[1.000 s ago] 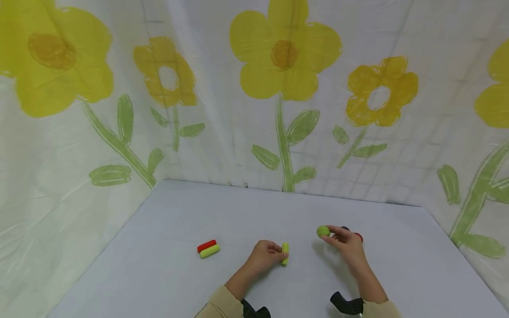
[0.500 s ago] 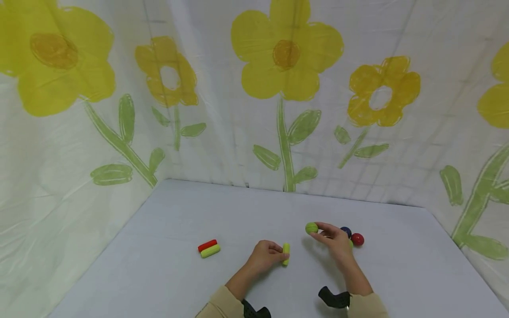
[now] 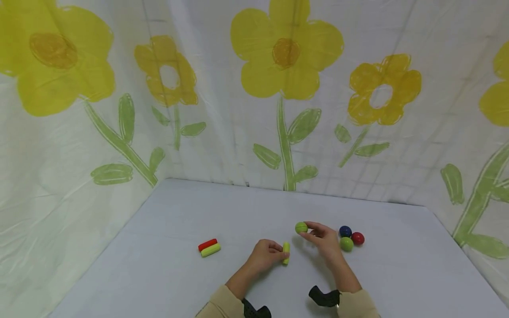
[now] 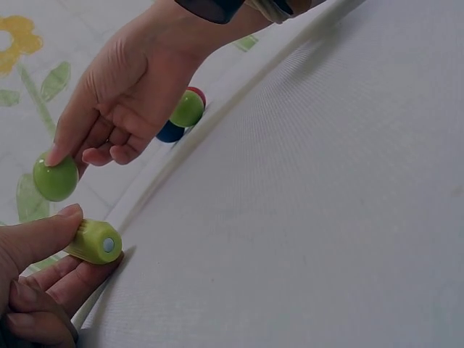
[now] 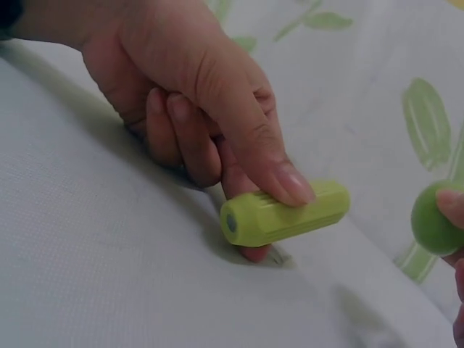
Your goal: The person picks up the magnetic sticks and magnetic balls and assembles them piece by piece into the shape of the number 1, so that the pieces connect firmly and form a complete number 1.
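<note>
My left hand pinches a short yellow-green toy rod between thumb and fingers, near the middle of the white table. Ridges run along this rod in the right wrist view, and a small grey disc sits in its end. To the right and a little farther back, my right hand holds a green ball by thumb and fingertips, raised over the table with a shadow below. Ball and rod are apart. In the left wrist view the held ball appears just beyond the rod's far side.
A red rod and another yellow-green rod lie side by side on the left of the table. Blue, red and green balls sit clustered right of my right hand. A flower-painted curtain hangs behind.
My right hand has moved left with the green ball, closer to the rod, uncovering the three balls on the right. My left hand and its rod have stayed in place.
</note>
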The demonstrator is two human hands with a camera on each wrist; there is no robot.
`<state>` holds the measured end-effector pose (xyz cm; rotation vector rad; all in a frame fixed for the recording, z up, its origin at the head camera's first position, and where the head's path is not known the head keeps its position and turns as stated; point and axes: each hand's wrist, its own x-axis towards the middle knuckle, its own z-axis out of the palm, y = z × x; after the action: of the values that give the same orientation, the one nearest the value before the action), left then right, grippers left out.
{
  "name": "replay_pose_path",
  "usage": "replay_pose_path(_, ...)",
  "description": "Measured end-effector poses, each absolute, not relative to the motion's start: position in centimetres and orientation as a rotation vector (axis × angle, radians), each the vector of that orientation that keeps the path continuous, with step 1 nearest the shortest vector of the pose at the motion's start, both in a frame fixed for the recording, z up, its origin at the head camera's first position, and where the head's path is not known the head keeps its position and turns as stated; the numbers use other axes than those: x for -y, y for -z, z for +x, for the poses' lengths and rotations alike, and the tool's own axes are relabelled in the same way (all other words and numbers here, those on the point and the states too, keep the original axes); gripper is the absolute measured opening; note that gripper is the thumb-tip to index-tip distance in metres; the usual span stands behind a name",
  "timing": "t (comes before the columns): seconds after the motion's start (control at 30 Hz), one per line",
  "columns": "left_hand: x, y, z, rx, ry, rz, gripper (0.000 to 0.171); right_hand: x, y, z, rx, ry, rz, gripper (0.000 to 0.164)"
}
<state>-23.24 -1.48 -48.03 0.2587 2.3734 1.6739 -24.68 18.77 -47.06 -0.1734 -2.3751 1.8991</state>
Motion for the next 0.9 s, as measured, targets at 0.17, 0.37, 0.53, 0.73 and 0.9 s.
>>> replay_pose_path(0.17, 1.5, 48.0, -23.3, -2.362, -1.702, 0.267, 0.018, -17.9, 47.3, -24.8, 2.359, -1.932, -0.144, 0.039)
replay_pose_path(0.37, 1.5, 48.0, -23.2, -2.359, -1.700, 0.275, 0.019, -17.2, 47.3, -24.6, 2.361, -1.942, -0.118, 0.038)
replay_pose_path(0.53, 1.5, 48.1, -23.3, -2.374, -1.678, 0.278, 0.020, -16.8, 47.5, -24.7, 2.385, -1.939, -0.121, 0.037)
replay_pose_path(0.73, 1.6, 48.1, -23.4, -2.369, -1.683, 0.281, 0.019, -16.4, 47.6, -24.7, 2.385, -1.933, -0.108, 0.037)
replay_pose_path(0.9, 1.6, 48.2, -23.4, -2.362, -1.686, 0.273, 0.019, -16.2, 47.5, -24.5, 2.378, -1.942, -0.087, 0.037)
